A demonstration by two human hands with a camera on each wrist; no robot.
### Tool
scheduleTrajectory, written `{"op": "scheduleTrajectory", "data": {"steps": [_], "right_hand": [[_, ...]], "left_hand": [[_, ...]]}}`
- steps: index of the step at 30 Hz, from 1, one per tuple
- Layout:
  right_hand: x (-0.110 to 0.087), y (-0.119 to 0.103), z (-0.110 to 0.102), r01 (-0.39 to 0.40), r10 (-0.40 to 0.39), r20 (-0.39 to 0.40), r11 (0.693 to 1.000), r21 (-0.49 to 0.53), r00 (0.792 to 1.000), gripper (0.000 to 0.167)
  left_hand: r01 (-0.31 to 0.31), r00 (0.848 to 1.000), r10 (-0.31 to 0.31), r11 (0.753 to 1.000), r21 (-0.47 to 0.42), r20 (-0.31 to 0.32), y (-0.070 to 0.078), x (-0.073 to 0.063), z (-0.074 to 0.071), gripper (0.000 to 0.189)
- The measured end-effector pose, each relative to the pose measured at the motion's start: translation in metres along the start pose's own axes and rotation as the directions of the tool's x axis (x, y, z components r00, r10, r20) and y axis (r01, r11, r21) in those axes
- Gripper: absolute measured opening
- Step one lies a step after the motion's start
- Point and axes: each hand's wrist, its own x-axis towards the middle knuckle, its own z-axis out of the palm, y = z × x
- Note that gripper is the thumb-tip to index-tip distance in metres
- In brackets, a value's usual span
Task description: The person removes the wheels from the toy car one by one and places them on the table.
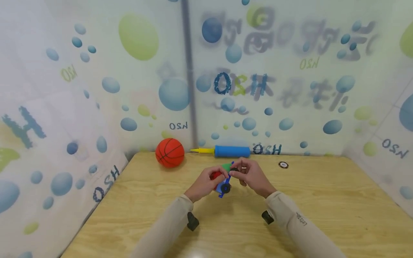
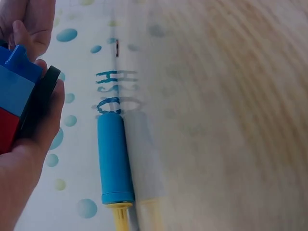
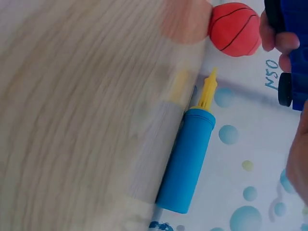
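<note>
1. Head view: a small red, green and blue plastic toy vehicle point(image 1: 219, 187) is held above the pale wooden table point(image 1: 145, 215).
2. Left hand point(image 1: 205, 182) grips its body, apparently to steady it; the right hand point(image 1: 254, 178) pinches its round black far wheel point(image 1: 234, 170), seemingly to work there.
3. Its long axis slants from near-left to far-right, wheeled side turned right; I cannot tell which end is front.
4. Behind, an orange-red black-lined ball point(image 1: 170, 153) and blue-and-yellow cylindrical pump point(image 1: 232, 151) lie back, probably out of the way.

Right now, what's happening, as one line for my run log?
left hand: grips wheeled toy | right hand: pinches one black wheel | beyond: basketball, blue pump | to the right: round chip
</note>
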Motion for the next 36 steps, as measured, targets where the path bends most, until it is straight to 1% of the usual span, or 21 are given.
{"op": "scheduleTrajectory", "data": {"steps": [3,5,7,11,14,16,18,20,22,24,26,27,33,36], "right_hand": [[0.000,0.000,-0.005,-0.007,0.008,-0.026,0.999,0.041,1.000,0.028],[0.000,0.001,-0.010,-0.021,0.022,-0.016,0.999,0.039,1.000,0.031],[0.000,0.002,-0.015,-0.055,0.055,0.004,0.998,0.020,0.998,0.033],[0.003,0.006,-0.023,-0.124,0.129,0.062,0.989,-0.079,0.990,0.034],[0.007,0.012,-0.026,-0.152,0.170,0.099,0.974,-0.167,0.980,0.034],[0.010,0.018,-0.027,-0.161,0.189,0.109,0.961,-0.227,0.976,0.034],[0.012,0.023,-0.026,-0.157,0.196,0.103,0.940,-0.303,0.975,0.034],[0.014,0.027,-0.024,-0.145,0.196,0.095,0.911,-0.387,0.976,0.032],[0.017,0.031,-0.023,-0.136,0.198,0.085,0.873,-0.468,0.977,0.028],[0.020,0.033,-0.021,-0.138,0.208,0.080,0.843,-0.521,0.975,0.025],[0.023,0.034,-0.020,-0.154,0.228,0.067,0.820,-0.552,0.971,0.024],[0.025,0.035,-0.020,-0.160,0.236,0.066,0.813,-0.560,0.970,0.024],[0.035,0.041,-0.019,-0.173,0.256,0.056,0.782,-0.598,0.965,0.023],[0.039,0.045,-0.019,-0.188,0.263,0.032,0.764,-0.617,0.964,0.025]], "left_hand": [[0.013,1.000,-0.013,0.999,-0.044,0.007,0.004,0.000,-0.005,0.017],[0.014,1.000,-0.014,0.998,-0.069,0.000,0.005,-0.001,-0.008,0.018],[0.014,1.000,-0.015,0.996,-0.084,-0.011,0.004,-0.002,-0.011,0.019],[0.003,0.999,-0.006,0.996,-0.093,-0.034,0.003,-0.004,-0.016,0.020],[0.013,0.999,-0.017,0.995,-0.097,-0.042,0.003,-0.006,-0.017,0.020],[0.021,0.999,-0.025,0.994,-0.108,-0.037,0.003,-0.006,-0.018,0.020],[0.029,0.999,-0.033,0.992,-0.119,-0.032,0.003,-0.007,-0.017,0.020],[0.033,0.999,-0.037,0.992,-0.125,-0.032,0.003,-0.007,-0.017,0.019],[0.033,0.999,-0.038,0.991,-0.126,-0.035,0.002,-0.007,-0.018,0.019],[0.031,0.998,-0.036,0.992,-0.124,-0.041,0.002,-0.007,-0.018,0.019],[0.028,0.999,-0.033,0.992,-0.122,-0.043,0.002,-0.007,-0.018,0.020],[0.029,0.998,-0.034,0.992,-0.120,-0.043,0.002,-0.007,-0.018,0.021],[0.040,0.998,-0.045,0.995,-0.090,-0.053,0.003,-0.008,-0.019,0.022],[0.042,0.997,-0.047,0.997,-0.066,-0.068,0.003,-0.008,-0.019,0.022]]}}
